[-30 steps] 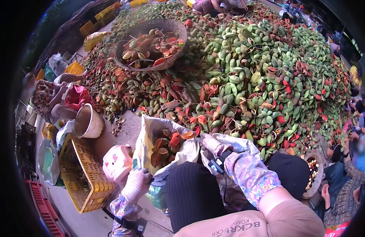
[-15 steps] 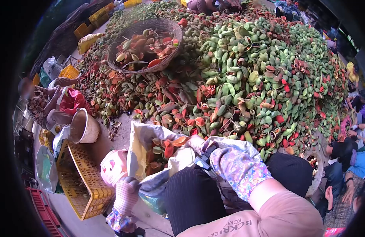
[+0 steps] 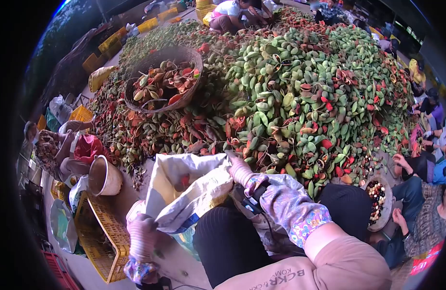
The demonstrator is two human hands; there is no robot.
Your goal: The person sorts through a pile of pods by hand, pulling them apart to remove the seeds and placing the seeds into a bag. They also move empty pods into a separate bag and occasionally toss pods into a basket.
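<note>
A white woven sack [image 3: 203,186] stands in front of my knees, its mouth partly folded over. Only a bit of red and dark contents shows inside. My left hand [image 3: 141,232], in a striped glove with dark fingertips, grips the sack's left edge. At the upper right rim, my right hand [image 3: 240,170] closes on the sack cloth, its sleeve cover flowered. Just beyond rises a large heap of green and red seed pods [image 3: 281,106]. A pale pink object [image 3: 135,209] shows in part behind my left hand.
On the heap sits a wicker basket [image 3: 198,92] of opened pods. To the left are a yellow crate [image 3: 104,232], a white bucket [image 3: 109,179] and a seated person [image 3: 51,150]. A bowl of dark and pale seeds [image 3: 377,203] stands at right, near other people.
My view has tilted upward. The sack's mouth has narrowed and its front side folded up, hiding most of the pods inside. My left hand has shifted left and a little lower.
</note>
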